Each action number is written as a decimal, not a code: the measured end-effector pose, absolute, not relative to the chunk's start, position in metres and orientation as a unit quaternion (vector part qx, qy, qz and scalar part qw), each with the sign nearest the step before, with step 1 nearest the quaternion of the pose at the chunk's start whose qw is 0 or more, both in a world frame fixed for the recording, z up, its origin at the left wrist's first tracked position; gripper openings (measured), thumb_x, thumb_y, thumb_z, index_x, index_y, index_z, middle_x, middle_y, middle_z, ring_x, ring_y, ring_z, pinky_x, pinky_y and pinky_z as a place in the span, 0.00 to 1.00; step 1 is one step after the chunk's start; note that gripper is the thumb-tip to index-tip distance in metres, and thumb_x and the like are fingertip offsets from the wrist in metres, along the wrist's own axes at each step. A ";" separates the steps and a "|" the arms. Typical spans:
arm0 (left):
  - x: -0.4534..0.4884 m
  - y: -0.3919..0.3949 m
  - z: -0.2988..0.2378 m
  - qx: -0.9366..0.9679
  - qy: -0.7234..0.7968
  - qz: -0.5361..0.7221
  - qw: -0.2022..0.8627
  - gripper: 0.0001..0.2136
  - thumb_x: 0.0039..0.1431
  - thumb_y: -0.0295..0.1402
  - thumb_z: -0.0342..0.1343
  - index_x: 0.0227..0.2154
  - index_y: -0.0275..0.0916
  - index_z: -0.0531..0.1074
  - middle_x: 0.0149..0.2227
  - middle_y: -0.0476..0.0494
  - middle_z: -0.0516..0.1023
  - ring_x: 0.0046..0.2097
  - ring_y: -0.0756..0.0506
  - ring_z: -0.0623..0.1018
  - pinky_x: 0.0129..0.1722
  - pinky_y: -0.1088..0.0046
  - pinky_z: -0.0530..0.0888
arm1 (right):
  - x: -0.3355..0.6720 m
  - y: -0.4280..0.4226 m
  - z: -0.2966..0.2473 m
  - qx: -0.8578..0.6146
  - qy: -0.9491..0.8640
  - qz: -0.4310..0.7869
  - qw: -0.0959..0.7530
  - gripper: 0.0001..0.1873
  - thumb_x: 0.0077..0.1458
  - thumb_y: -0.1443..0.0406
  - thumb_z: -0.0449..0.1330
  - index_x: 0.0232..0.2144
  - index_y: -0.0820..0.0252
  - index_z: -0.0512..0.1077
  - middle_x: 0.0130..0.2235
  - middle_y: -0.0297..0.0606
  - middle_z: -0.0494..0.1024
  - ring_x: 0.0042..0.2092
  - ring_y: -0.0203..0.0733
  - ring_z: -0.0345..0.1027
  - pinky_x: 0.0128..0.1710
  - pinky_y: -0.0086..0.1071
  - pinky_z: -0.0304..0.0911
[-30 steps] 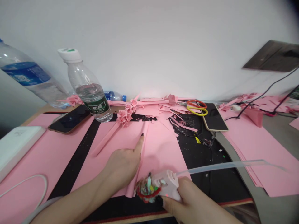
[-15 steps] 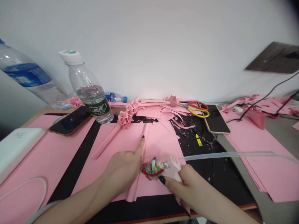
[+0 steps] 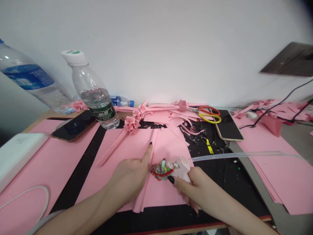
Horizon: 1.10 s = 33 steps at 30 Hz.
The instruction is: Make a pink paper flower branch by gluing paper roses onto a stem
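My right hand [image 3: 195,192] is wrapped around the pale glue gun [image 3: 182,168], fingers curled on its handle, just right of centre in the lower half of the frame. My left hand [image 3: 130,174] lies palm down on the pink roll [image 3: 139,202], one dark-nailed digit stretched up along it; the other fingers fold underneath, so I cannot tell whether they pinch the paper or only press it. The roll is in the middle of the frame, its long axis running from the lower edge of the sheet [image 3: 171,150] up and slightly rightward to the upper edge. From my right grip it lies directly to the left, and the gun's messy nozzle [image 3: 161,171] points that way, roughly square across the roll's length. The nozzle sits right beside the roll and my left knuckles; whether it touches the paper I can't make out. My left hand is the nearer one, already on the roll. Out behind the gun, the clear glue stick [image 3: 232,156] reaches toward the right edge of the frame, above the black mat [image 3: 239,182].
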<state>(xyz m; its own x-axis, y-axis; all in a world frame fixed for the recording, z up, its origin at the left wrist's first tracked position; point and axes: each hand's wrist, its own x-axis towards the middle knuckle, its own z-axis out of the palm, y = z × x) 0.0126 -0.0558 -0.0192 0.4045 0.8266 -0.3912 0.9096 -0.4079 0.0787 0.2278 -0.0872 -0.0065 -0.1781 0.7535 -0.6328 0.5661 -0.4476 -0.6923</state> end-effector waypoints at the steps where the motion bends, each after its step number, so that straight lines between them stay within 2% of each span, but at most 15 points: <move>1: 0.013 -0.056 -0.019 0.826 0.526 -0.149 0.141 0.36 0.60 0.21 0.44 0.71 0.31 0.41 0.33 0.40 0.82 0.36 0.39 0.82 0.33 0.67 0.71 | 0.228 -0.087 -0.007 -0.637 -0.520 0.563 0.082 0.17 0.60 0.59 0.55 0.20 0.58 0.63 0.15 0.28 0.67 0.16 0.30 0.60 0.14 0.21 0.52; 9: 0.016 -0.052 -0.015 0.818 0.528 -0.167 0.155 0.36 0.59 0.20 0.43 0.71 0.31 0.41 0.35 0.37 0.83 0.36 0.37 0.83 0.35 0.64 0.74 | 0.228 -0.078 -0.002 -0.638 -0.543 0.539 0.091 0.20 0.59 0.57 0.55 0.18 0.58 0.63 0.16 0.31 0.68 0.16 0.30 0.61 0.14 0.22 0.53; 15: 0.016 -0.052 -0.013 0.817 0.526 -0.167 0.164 0.37 0.58 0.20 0.42 0.70 0.28 0.41 0.35 0.36 0.83 0.36 0.36 0.82 0.35 0.61 0.75 | 0.226 -0.067 0.002 -0.651 -0.529 0.536 0.095 0.19 0.57 0.60 0.57 0.17 0.59 0.63 0.15 0.31 0.68 0.14 0.30 0.60 0.13 0.22 0.53; 25: 0.015 -0.053 -0.016 0.830 0.515 -0.165 0.138 0.39 0.53 0.17 0.45 0.70 0.28 0.44 0.34 0.36 0.83 0.33 0.38 0.82 0.32 0.66 0.73 | 0.230 -0.053 0.004 -0.651 -0.534 0.527 0.113 0.21 0.58 0.59 0.57 0.15 0.58 0.63 0.15 0.31 0.69 0.15 0.30 0.61 0.14 0.23 0.56; 33: 0.016 -0.055 -0.014 0.828 0.517 -0.169 0.133 0.38 0.54 0.17 0.45 0.70 0.30 0.45 0.32 0.38 0.83 0.32 0.40 0.82 0.30 0.69 0.71 | 0.232 -0.041 0.000 -0.650 -0.532 0.526 0.132 0.21 0.59 0.58 0.55 0.16 0.57 0.63 0.16 0.30 0.70 0.15 0.31 0.63 0.14 0.24 0.58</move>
